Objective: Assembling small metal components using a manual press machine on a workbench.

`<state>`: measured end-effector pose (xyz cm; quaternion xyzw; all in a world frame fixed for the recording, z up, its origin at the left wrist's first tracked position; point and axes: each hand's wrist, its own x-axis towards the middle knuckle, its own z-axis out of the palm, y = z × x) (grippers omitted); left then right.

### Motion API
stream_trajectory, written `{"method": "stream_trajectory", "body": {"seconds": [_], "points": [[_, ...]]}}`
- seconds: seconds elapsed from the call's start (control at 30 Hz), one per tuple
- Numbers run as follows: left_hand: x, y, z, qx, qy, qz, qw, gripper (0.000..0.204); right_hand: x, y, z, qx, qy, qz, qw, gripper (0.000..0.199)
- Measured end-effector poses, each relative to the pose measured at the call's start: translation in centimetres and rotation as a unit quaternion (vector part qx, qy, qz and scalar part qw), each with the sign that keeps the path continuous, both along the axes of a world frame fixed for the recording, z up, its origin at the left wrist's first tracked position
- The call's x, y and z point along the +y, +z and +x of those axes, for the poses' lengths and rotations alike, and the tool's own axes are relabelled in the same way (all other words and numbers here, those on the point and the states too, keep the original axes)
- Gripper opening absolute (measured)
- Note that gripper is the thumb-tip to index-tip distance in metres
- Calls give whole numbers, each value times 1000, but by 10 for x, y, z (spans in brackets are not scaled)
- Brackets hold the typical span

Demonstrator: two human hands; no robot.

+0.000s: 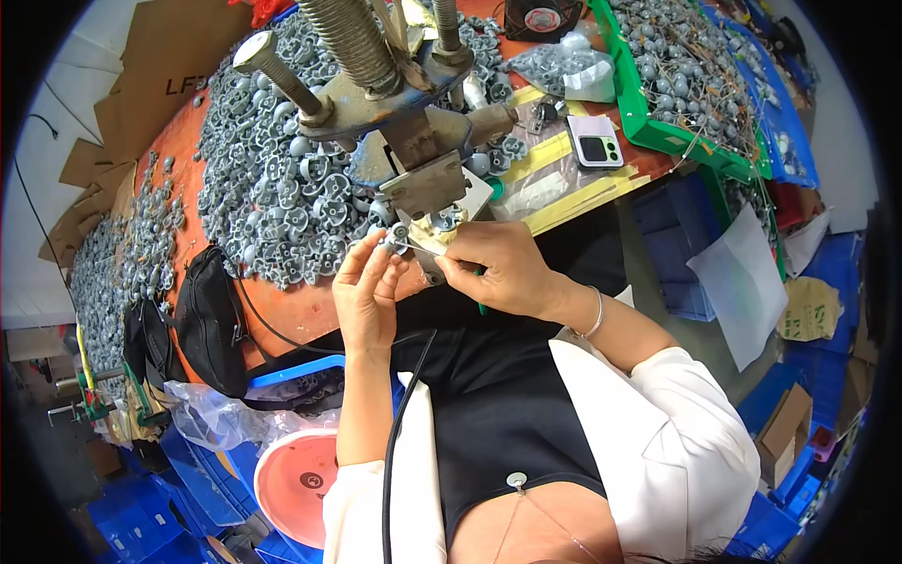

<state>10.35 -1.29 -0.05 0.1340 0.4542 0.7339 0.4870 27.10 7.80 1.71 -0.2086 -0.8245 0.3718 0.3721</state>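
I sat at an orange worktable (301, 310) in a crowded workshop, with blue plastic crates (141, 512) stacked on the floor at the lower left of the frame. Nearest me, a black cable (399, 423) ran up across my dark apron toward the table edge. Just above it, at the centre of the frame, my left hand (365, 293) was pinched shut on a small grey metal part (396, 235), thumb and fingertips holding it at the base of the press. My right hand (498, 268) was closed right beside it, its fingers gripping the thin wire that stuck out of the same part; a silver bangle (596, 315) sat on that wrist. Directly above both hands stood the hand press (413, 141), with its threaded screw and long lever reaching toward the upper left. A heap of grey castings (282, 188) covered the table left of the press. Farther off, at the upper right, a phone (596, 141) lay on taped plastic near a green bin (648, 127) of wired parts.
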Motion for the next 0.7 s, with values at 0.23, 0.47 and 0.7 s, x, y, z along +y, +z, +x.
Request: {"method": "stream_trajectory", "body": {"seconds": [0.23,0.47,0.7], "points": [[-1,1,3,79,-18,21,996,29,2,5,5,-13,-21,128,991,6],[-1,11,-2,-39,-142,49,988,25,11,6,8,-35,37,102,993,12],[3,11,24,568,-71,134,809,26,13,1,18,23,119,-601,790,20]]}}
